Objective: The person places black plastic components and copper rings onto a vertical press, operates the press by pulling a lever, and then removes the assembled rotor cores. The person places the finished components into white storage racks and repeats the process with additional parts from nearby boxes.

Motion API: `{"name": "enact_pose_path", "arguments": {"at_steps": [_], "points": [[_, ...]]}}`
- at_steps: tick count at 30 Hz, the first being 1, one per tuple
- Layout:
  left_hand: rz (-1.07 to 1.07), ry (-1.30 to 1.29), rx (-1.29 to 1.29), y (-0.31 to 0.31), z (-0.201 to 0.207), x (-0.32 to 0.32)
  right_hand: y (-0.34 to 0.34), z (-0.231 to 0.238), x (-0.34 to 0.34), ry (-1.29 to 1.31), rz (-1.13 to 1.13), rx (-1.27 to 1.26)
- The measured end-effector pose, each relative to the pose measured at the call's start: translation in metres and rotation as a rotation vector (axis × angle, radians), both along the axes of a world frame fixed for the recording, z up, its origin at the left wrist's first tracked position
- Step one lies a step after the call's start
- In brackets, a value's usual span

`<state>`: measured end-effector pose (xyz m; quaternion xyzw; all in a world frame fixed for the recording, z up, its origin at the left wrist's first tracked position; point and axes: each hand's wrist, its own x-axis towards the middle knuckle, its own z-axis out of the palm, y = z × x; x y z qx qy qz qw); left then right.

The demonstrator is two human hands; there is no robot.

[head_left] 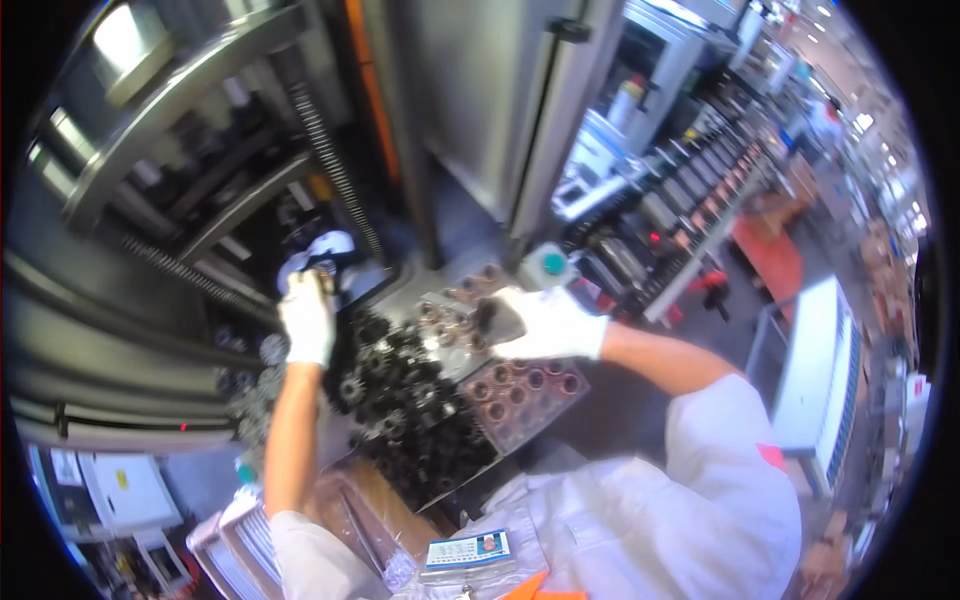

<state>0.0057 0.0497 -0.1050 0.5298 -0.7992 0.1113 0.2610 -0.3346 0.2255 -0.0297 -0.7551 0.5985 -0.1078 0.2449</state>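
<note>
My left hand [308, 318], in a white glove, reaches into the machine at a round, pale fixture [330, 245]. Its fingers are closed around something small that blur hides. Over a clear tray [540, 408] of copper-coloured rings [497, 411] is my right hand [552, 325], also gloved in white. The thumb and fingers close on a dark round part [487, 318]; its exact kind is hard to make out. Between my arms lies a heap of black toothed gears [395, 400]. Greyer gears [255, 405] lie beside my left forearm.
Coil springs [335, 165] and a metal frame surround my left hand. A post [395, 130] rises between the machine opening and a grey panel. A white container with a teal cap [552, 264] stands beyond my right hand. A cardboard box [365, 510] sits close to my body; a conveyor [690, 200] runs at far right.
</note>
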Motion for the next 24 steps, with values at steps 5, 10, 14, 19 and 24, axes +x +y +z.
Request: {"name": "enact_pose_path", "arguments": {"at_steps": [5,10,14,19,24], "points": [[-0.159,0.087,0.163,-0.047,-0.012,0.001,0.021,-0.022,-0.169,0.351,-0.638,-0.114],[-0.182,0.153,0.297,-0.047,-0.006,-0.012,-0.015,-0.047,-0.266,0.532,-0.679,0.09],[-0.071,0.14,0.387,-0.069,-0.017,0.02,-0.028,-0.054,-0.255,0.452,-0.692,0.188],[0.13,-0.096,0.384,-0.048,-0.003,-0.036,0.015,-0.043,-0.236,0.543,-0.534,-0.364],[0.11,-0.169,0.155,-0.015,-0.038,-0.028,0.063,-0.032,-0.13,0.055,-0.262,-0.387]]}}
